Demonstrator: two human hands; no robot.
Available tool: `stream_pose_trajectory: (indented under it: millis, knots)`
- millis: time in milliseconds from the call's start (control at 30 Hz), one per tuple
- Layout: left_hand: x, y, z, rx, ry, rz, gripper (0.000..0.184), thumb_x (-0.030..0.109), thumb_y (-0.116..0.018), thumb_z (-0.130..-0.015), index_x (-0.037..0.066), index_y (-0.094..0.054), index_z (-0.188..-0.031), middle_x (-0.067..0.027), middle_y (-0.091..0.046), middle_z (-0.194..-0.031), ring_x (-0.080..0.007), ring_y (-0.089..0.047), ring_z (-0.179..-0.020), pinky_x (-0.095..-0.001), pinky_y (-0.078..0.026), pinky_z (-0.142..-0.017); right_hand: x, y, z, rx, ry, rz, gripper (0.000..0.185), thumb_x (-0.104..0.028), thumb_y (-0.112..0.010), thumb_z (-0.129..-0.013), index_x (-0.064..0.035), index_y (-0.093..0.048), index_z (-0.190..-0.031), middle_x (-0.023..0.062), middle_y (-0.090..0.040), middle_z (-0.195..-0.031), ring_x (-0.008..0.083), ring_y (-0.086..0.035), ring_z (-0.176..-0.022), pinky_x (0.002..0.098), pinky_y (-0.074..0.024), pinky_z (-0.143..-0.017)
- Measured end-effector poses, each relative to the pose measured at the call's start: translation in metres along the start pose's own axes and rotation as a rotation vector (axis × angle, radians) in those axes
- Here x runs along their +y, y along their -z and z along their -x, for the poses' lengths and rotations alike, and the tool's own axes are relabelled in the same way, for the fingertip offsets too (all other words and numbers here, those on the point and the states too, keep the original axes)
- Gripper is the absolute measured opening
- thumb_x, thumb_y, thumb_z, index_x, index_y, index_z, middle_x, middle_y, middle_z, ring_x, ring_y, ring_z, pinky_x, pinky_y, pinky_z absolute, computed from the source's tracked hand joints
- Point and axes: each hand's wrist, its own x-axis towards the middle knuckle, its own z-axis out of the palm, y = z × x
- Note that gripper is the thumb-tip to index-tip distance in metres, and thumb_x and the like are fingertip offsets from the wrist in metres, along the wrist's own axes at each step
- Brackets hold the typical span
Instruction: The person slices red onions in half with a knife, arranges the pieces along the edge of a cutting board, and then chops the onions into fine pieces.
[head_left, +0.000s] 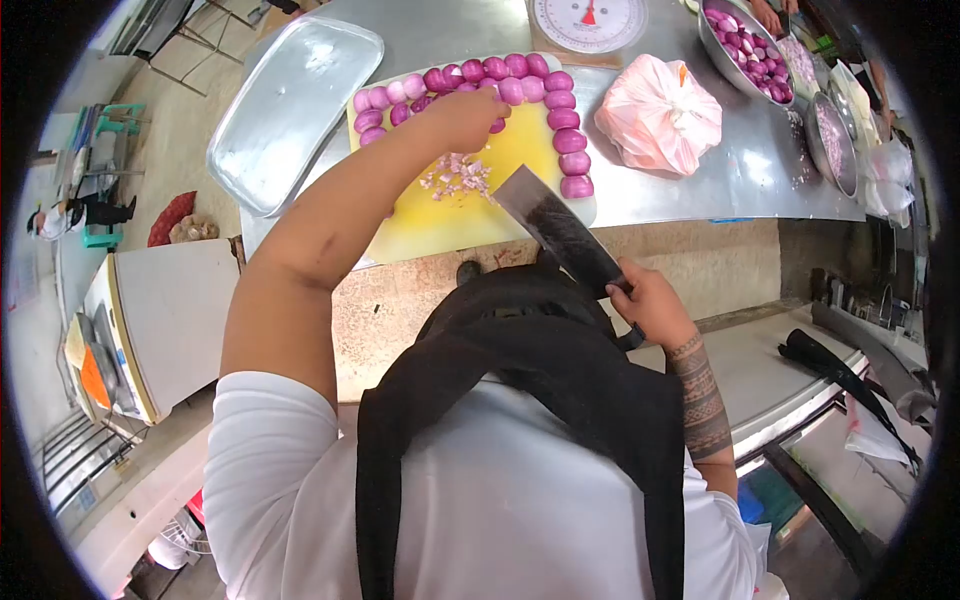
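Observation:
My left hand reaches over the yellow cutting board, its fingers curled down at the far rows of peeled red onions. A red onion shows just under those fingertips, partly covered by the hand. My right hand is closed around the handle of a cleaver, held at the board's near right side with the broad blade slanting up and left. Between the blade and my left forearm lies a small heap of chopped onion. Onions line the board's far and right edges.
A metal tray lies left of the board. Beyond the board stands a dial scale; a tied pinkish plastic bag sits to its right. Farther right are a bowl of red onions and another person's hands.

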Motion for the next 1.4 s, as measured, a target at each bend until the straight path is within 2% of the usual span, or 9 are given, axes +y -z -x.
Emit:
stream_pose_trajectory:
  millis: [200,467,667,767,833,967,1100,1200,1400]
  knots:
    - [0.006,-0.009,-0.024,-0.048,0.037,-0.01,0.039,0.014,-0.071,-0.09,0.012,-0.069,-0.129,-0.0189,-0.063,-0.124,-0.0395,-0.067,-0.11,-0.0521,-0.055,-0.091,0.002,0.011,-0.009,-0.082,-0.004,-0.011,0.019,-0.018,-0.069,-0.096,-0.0031,-0.062,-0.104,0.0197,-0.067,-0.076,0.0385,-0.066,-0.068,0.0487,-0.0493,-0.064]
    - [0.025,0.006,-0.031,-0.134,0.118,-0.08,0.033,0.025,-0.074,-0.089,0.006,-0.073,-0.115,-0.0181,-0.067,-0.118,-0.038,-0.067,-0.11,-0.0511,-0.055,-0.092,-0.008,-0.003,-0.056,-0.267,0.192,0.235,0.025,-0.021,-0.061,-0.098,-0.0068,-0.059,-0.119,0.0223,-0.072,-0.094,0.0459,-0.07,-0.093,0.0541,-0.0546,-0.081]
    - [0.031,0.044,0.011,0.426,0.226,0.135,0.038,0.03,-0.078,-0.084,0.005,-0.07,-0.113,-0.0186,-0.072,-0.105,-0.0381,-0.071,-0.098,-0.0476,-0.057,-0.084,-0.043,-0.027,-0.115,-0.328,0.262,0.213,0.027,-0.019,-0.06,-0.098,0.0002,-0.056,-0.116,0.0303,-0.069,-0.103,0.0491,-0.067,-0.101,0.0576,-0.0523,-0.088]
    - [0.067,0.058,0.078,0.596,0.565,0.478,0.039,0.033,-0.078,-0.087,0.006,-0.067,-0.113,-0.0193,-0.074,-0.1,-0.0383,-0.072,-0.092,-0.047,-0.058,-0.08,-0.038,-0.033,-0.131,-0.22,0.289,0.178,0.027,-0.018,-0.061,-0.098,0.0032,-0.054,-0.115,0.0316,-0.069,-0.103,0.0501,-0.067,-0.1,0.0585,-0.0516,-0.087]
    - [0.074,0.019,0.112,0.574,0.726,0.352,0.042,0.037,-0.077,-0.089,0.008,-0.065,-0.117,-0.019,-0.075,-0.095,-0.039,-0.073,-0.087,-0.0468,-0.058,-0.079,-0.034,-0.03,-0.135,-0.191,0.298,0.173,0.029,-0.017,-0.061,-0.098,0.0035,-0.053,-0.116,0.0315,-0.069,-0.102,0.0502,-0.067,-0.1,0.0586,-0.0516,-0.086]
    - [0.086,-0.068,0.144,0.442,0.895,0.313,0.043,0.032,-0.078,-0.09,0.007,-0.063,-0.121,-0.0215,-0.07,-0.104,-0.0405,-0.07,-0.097,-0.0487,-0.057,-0.084,-0.038,-0.03,-0.128,-0.253,0.289,0.19,0.03,-0.017,-0.062,-0.097,0.0047,-0.049,-0.114,0.0341,-0.068,-0.097,0.0522,-0.067,-0.097,0.0598,-0.0516,-0.085]
    - [0.104,-0.064,0.15,0.559,0.824,0.238,0.039,0.024,-0.074,-0.093,0.006,-0.061,-0.125,-0.0242,-0.063,-0.112,-0.0432,-0.066,-0.103,-0.0507,-0.055,-0.087,-0.039,-0.037,-0.12,-0.241,0.248,0.254,0.029,-0.015,-0.061,-0.097,0.0047,-0.048,-0.115,0.0341,-0.067,-0.095,0.053,-0.066,-0.094,0.0604,-0.0511,-0.082]
    - [0.098,-0.059,0.142,0.33,0.859,0.309,0.037,0.015,-0.069,-0.094,0.006,-0.06,-0.129,-0.0247,-0.062,-0.114,-0.0443,-0.067,-0.103,-0.0516,-0.055,-0.087,-0.04,-0.035,-0.12,-0.208,0.287,0.276,0.03,-0.014,-0.061,-0.098,0.0049,-0.048,-0.116,0.0325,-0.067,-0.094,0.0528,-0.065,-0.093,0.0588,-0.0504,-0.08]
    - [0.085,-0.064,0.138,0.318,0.765,0.25,0.04,-0.001,-0.056,-0.092,0.004,-0.057,-0.131,-0.0278,-0.06,-0.117,-0.045,-0.07,-0.099,-0.0506,-0.059,-0.084,-0.041,-0.038,-0.11,-0.266,0.294,0.28,0.026,-0.015,-0.059,-0.098,0.003,-0.048,-0.113,0.0328,-0.066,-0.09,0.0535,-0.065,-0.091,0.0599,-0.0502,-0.079]
